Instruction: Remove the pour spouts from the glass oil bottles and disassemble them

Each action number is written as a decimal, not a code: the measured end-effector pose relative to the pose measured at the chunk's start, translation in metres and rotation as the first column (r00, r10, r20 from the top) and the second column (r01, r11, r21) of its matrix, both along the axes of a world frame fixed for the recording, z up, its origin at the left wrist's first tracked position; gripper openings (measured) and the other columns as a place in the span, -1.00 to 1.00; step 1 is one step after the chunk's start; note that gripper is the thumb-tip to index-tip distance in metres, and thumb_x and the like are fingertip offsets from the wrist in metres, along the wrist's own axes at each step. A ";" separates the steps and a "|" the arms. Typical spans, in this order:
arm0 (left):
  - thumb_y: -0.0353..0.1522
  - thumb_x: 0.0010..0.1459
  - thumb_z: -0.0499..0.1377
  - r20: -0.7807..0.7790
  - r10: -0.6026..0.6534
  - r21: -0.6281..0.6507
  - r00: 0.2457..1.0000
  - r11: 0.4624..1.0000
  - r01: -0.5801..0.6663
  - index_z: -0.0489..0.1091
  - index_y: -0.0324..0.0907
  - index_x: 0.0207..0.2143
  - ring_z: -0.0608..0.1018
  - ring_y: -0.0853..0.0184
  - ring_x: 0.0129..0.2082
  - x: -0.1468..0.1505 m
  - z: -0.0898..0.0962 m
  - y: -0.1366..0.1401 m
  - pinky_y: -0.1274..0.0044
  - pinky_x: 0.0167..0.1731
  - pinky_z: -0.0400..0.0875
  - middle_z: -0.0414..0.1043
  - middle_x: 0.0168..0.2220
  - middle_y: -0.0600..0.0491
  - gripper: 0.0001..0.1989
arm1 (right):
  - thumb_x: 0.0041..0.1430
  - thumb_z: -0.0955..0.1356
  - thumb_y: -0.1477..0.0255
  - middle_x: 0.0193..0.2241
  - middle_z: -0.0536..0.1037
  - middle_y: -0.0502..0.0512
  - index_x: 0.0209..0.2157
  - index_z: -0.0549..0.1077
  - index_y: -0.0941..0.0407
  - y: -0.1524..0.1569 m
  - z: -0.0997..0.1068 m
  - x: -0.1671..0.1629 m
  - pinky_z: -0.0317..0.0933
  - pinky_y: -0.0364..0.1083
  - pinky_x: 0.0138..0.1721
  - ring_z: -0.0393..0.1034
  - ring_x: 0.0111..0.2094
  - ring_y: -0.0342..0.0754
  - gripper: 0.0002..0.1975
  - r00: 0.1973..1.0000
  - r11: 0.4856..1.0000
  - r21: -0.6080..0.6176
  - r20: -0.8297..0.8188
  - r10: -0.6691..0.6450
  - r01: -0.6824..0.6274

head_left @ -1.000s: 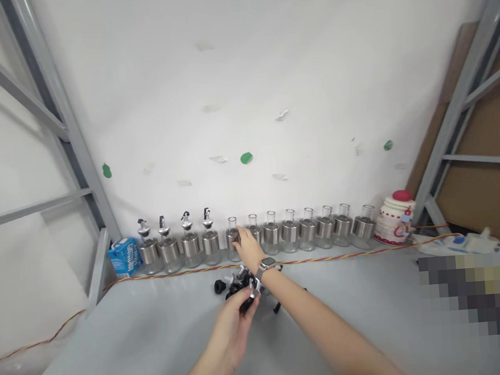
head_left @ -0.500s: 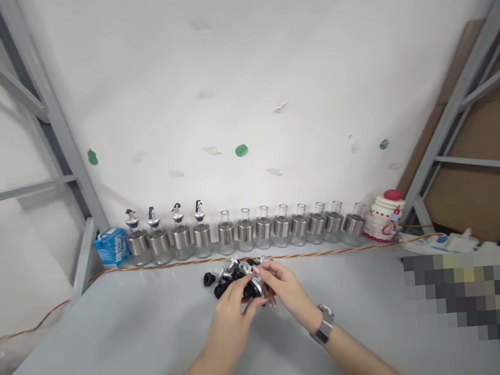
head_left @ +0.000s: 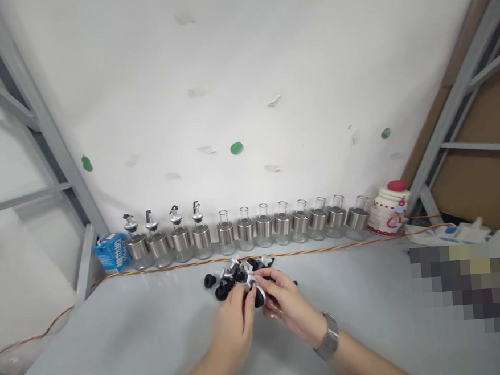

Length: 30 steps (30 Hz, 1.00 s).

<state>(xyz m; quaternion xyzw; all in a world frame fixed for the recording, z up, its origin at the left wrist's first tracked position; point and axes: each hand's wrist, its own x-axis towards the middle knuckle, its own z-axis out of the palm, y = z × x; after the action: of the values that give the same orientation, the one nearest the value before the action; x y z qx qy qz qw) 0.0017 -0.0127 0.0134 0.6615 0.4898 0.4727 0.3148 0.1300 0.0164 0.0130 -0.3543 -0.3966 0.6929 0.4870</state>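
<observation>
Both hands are closed around one black and silver pour spout over the grey table. My left hand pinches it from the left with thumb and fingers. From the other side my right hand, with a watch on its wrist, grips the silver part. Fingers hide much of the spout. Just behind the hands lies a pile of loose pour spouts, partly covered by them. Along the wall stands a row of glass bottles with steel bands; several at the left carry spouts, while the open bottles continue to the right.
A twisted red and yellow wire runs in front of the bottles. At the left end stands a blue carton, at the right a white jar with a red lid. Grey metal frame posts flank the table.
The held spout has been turned between my fingers, and my left thumb now lies upward against it. My right hand has shifted slightly down. The camera view has tilted a little.
</observation>
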 end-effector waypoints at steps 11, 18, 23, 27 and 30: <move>-0.06 0.08 -0.11 0.373 0.092 -0.299 0.923 0.954 0.025 0.12 -0.16 -0.68 0.20 0.45 -0.77 -0.003 0.011 0.009 0.62 -0.71 0.08 0.09 -0.80 0.18 -0.57 | -0.11 0.38 0.25 -0.67 0.28 -0.16 -0.23 0.27 0.06 0.008 0.017 0.016 0.10 -0.21 -0.59 0.10 -0.67 -0.26 -0.62 0.986 0.976 0.149 -0.066 -0.153 0.161; -0.17 0.05 0.02 -0.385 0.360 0.156 0.850 0.933 -0.324 0.19 -0.13 -0.60 0.32 0.32 -0.54 -0.030 0.001 0.038 0.58 -0.54 0.04 0.24 -0.59 0.10 -0.73 | -0.15 0.38 0.21 -0.81 0.17 -0.23 -0.37 0.33 0.12 0.017 0.009 0.019 0.07 -0.19 -0.62 -0.07 -0.78 -0.31 -0.67 0.971 0.965 0.111 0.006 -0.240 0.238; -0.18 0.09 -0.04 -0.565 0.358 0.210 0.744 0.934 -0.290 0.27 -0.14 -0.37 0.36 0.24 -0.37 -0.038 -0.007 0.047 0.55 -0.46 0.11 0.31 -0.40 0.01 -0.76 | -0.13 0.37 0.19 -0.84 0.13 -0.24 -0.50 0.33 0.15 0.020 0.003 0.017 0.04 -0.18 -0.62 -0.13 -0.82 -0.33 -0.69 0.972 0.967 0.111 0.037 -0.233 0.227; -0.23 0.07 0.00 -0.618 0.309 0.194 0.723 0.951 -0.241 0.31 -0.14 -0.36 0.36 0.25 -0.32 -0.037 -0.012 0.049 0.54 -0.41 0.15 0.30 -0.38 0.03 -0.80 | -0.14 0.38 0.20 -0.84 0.15 -0.23 -0.53 0.30 0.15 0.019 0.004 0.017 -0.01 -0.19 -0.63 -0.15 -0.82 -0.34 -0.70 0.974 0.970 0.104 0.045 -0.224 0.218; -0.26 0.07 0.00 -0.639 0.292 0.188 0.711 0.956 -0.223 0.32 -0.15 -0.36 0.36 0.25 -0.33 -0.037 -0.015 0.049 0.52 -0.40 0.16 0.28 -0.38 0.04 -0.81 | -0.13 0.38 0.21 -0.85 0.15 -0.23 -0.52 0.30 0.14 0.020 0.002 0.016 -0.03 -0.19 -0.64 -0.15 -0.81 -0.33 -0.70 0.975 0.972 0.103 0.048 -0.215 0.209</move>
<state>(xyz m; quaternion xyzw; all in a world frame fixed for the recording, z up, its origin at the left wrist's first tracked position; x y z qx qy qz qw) -0.0352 0.0361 -0.0017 0.7251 0.6330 0.2705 0.0198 0.1459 0.0362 0.0155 -0.3907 -0.4042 0.6059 0.5629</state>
